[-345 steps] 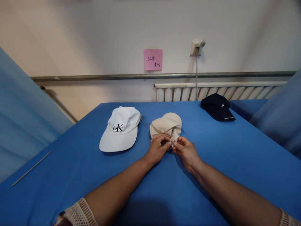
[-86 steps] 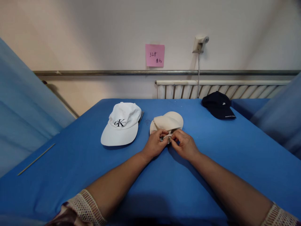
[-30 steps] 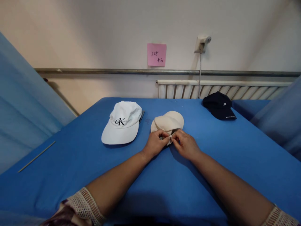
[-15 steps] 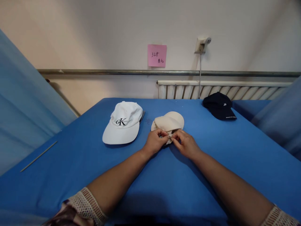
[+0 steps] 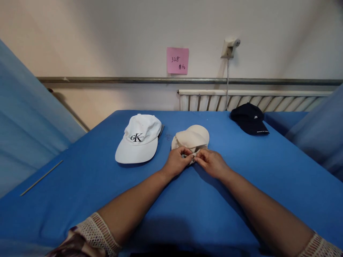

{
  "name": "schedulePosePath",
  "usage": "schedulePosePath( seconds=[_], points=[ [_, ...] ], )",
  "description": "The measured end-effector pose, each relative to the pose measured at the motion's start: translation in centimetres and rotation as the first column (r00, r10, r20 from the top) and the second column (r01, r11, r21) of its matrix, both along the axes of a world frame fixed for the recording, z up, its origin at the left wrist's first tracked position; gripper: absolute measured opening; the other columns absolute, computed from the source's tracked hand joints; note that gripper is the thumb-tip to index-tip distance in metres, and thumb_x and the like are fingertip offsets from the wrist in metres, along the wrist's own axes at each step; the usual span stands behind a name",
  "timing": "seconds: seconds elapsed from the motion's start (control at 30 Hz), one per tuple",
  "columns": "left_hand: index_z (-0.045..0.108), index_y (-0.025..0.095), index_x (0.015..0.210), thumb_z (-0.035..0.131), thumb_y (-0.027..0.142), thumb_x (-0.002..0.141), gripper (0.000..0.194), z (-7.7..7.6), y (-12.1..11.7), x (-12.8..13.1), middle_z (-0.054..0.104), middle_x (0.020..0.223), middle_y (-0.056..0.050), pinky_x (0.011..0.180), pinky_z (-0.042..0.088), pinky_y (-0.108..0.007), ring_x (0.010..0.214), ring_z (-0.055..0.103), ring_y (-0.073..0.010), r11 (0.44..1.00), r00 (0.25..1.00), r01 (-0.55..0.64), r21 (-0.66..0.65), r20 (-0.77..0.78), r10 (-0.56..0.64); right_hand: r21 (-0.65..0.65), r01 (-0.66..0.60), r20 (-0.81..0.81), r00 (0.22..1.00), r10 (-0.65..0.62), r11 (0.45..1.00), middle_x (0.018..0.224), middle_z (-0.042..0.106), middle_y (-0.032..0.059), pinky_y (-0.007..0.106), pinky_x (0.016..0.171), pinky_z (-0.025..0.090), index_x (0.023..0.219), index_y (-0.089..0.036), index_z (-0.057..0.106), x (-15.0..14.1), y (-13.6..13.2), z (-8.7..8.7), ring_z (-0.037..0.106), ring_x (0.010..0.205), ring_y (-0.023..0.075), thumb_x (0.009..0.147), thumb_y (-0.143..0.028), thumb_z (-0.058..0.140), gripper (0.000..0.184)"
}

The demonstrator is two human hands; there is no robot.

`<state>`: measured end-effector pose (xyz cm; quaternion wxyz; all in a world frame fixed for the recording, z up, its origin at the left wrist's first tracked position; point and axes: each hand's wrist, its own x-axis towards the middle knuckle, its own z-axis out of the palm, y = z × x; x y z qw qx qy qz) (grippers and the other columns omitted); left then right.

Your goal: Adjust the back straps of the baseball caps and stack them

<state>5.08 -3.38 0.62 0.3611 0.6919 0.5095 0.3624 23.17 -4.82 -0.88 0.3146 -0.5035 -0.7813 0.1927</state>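
Note:
A beige cap (image 5: 193,136) lies in the middle of the blue-covered table, its back strap side turned toward me. My left hand (image 5: 177,160) pinches the strap at the cap's near edge between thumb and fingers. Right beside it, my right hand (image 5: 210,162) pinches the same strap from the other side, with the fingertips of both hands almost touching. The fingers hide most of the strap and whatever fastening it has. To the left rests a white cap (image 5: 140,137) with black lettering, its brim toward me.
A dark navy cap (image 5: 249,118) sits at the far right of the blue table cover (image 5: 107,185). Near the left edge lies a thin stick (image 5: 41,177). Behind the table are a metal rail (image 5: 120,80), a radiator (image 5: 211,102) and blue curtains (image 5: 24,117).
Both hands keep their pinch on the beige cap's strap, with only a slight shift of the right fingers. The whole view has moved a little.

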Motion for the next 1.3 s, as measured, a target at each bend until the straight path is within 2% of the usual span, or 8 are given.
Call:
schedulePosePath(
  seconds=[0.1, 0.23, 0.37, 0.6, 0.73, 0.87, 0.97, 1.3],
  points=[
    [0.067, 0.015, 0.078, 0.066, 0.034, 0.076, 0.019, 0.0, 0.0, 0.0, 0.069, 0.077, -0.002, 0.066, 0.045, -0.025, 0.069, 0.059, -0.0141, 1.000, 1.000, 0.009, 0.014, -0.011, -0.009, -0.031, 0.020, -0.063, 0.998, -0.022, 0.999, 0.069, 0.062, -0.0001, 0.026, 0.059, 0.036, 0.075, -0.021, 0.057, -0.1, 0.0, -0.4, 0.053, 0.062, 0.0135, 0.086, -0.029, 0.055, 0.014],
    [0.066, 0.017, 0.086, 0.065, 0.032, 0.077, 0.018, 0.1, -0.3, 0.0, 0.070, 0.084, -0.003, 0.073, 0.045, -0.028, 0.076, 0.061, -0.0166, 0.988, 0.983, 0.108, 0.107, -0.159, -0.091, -0.222, 0.053, -0.305, 0.945, -0.121, 0.974, 0.060, 0.056, -0.0023, 0.024, 0.053, 0.033, 0.070, -0.021, 0.056, -0.6, 0.6, -1.3, 0.046, 0.054, 0.0119, 0.081, -0.038, 0.056, 0.021],
    [0.065, 0.019, 0.090, 0.062, 0.028, 0.080, 0.014, -0.1, -0.4, 0.1, 0.070, 0.086, -0.004, 0.080, 0.043, -0.031, 0.080, 0.060, -0.0186, 0.966, 0.946, 0.150, 0.209, -0.314, -0.079, -0.363, -0.062, -0.534, 0.832, -0.153, 0.930, 0.057, 0.052, -0.0034, 0.024, 0.050, 0.031, 0.063, -0.020, 0.053, -0.8, 1.1, -1.4, 0.041, 0.051, 0.0098, 0.070, -0.044, 0.062, 0.027],
    [0.067, 0.020, 0.085, 0.061, 0.023, 0.077, 0.010, 0.0, 0.0, 0.1, 0.067, 0.077, -0.004, 0.081, 0.040, -0.033, 0.076, 0.057, -0.0201, 0.953, 0.897, 0.222, 0.204, -0.425, -0.118, -0.519, -0.261, -0.697, 0.681, -0.226, 0.814, 0.049, 0.040, -0.0059, 0.024, 0.044, 0.022, 0.056, -0.020, 0.048, -0.4, 0.4, 0.2, 0.029, 0.044, 0.0066, 0.067, -0.035, 0.065, 0.026],
    [0.067, 0.020, 0.085, 0.062, 0.024, 0.076, 0.011, 0.0, 0.1, -0.1, 0.066, 0.076, -0.003, 0.078, 0.040, -0.031, 0.073, 0.056, -0.0187, 0.951, 0.913, 0.233, 0.201, -0.381, -0.143, -0.568, -0.317, -0.721, 0.637, -0.273, 0.760, 0.051, 0.039, -0.0062, 0.024, 0.043, 0.022, 0.058, -0.020, 0.048, -0.1, 0.4, 0.4, 0.028, 0.044, 0.0058, 0.067, -0.032, 0.064, 0.022],
    [0.068, 0.019, 0.086, 0.060, 0.029, 0.079, 0.015, 0.2, 0.2, -0.6, 0.067, 0.077, -0.001, 0.069, 0.040, -0.027, 0.071, 0.057, -0.0163, 0.964, 0.947, 0.235, 0.126, -0.255, -0.198, -0.510, -0.159, -0.622, 0.747, -0.235, 0.846, 0.049, 0.042, -0.0056, 0.023, 0.044, 0.025, 0.059, -0.019, 0.051, 0.0, 0.8, -0.2, 0.032, 0.045, 0.0071, 0.068, -0.037, 0.065, 0.024],
    [0.069, 0.018, 0.082, 0.058, 0.030, 0.081, 0.016, 0.5, 0.3, -0.8, 0.067, 0.075, -0.001, 0.069, 0.040, -0.026, 0.072, 0.057, -0.0165, 0.963, 0.941, 0.245, 0.116, -0.266, -0.208, -0.446, -0.066, -0.535, 0.819, -0.206, 0.893, 0.048, 0.044, -0.0058, 0.022, 0.045, 0.027, 0.059, -0.019, 0.052, -0.2, 1.1, -0.8, 0.035, 0.046, 0.0076, 0.069, -0.045, 0.065, 0.031],
    [0.068, 0.017, 0.076, 0.055, 0.038, 0.083, 0.025, 0.6, 0.3, -0.8, 0.066, 0.071, -0.001, 0.060, 0.038, -0.024, 0.066, 0.056, -0.0139, 0.979, 0.968, 0.202, 0.035, -0.156, -0.195, -0.299, -0.057, -0.500, 0.860, -0.106, 0.953, 0.054, 0.048, -0.0058, 0.023, 0.047, 0.030, 0.065, -0.021, 0.054, -0.2, 0.7, -1.5, 0.040, 0.049, 0.0096, 0.075, -0.038, 0.063, 0.022]
  ],
)
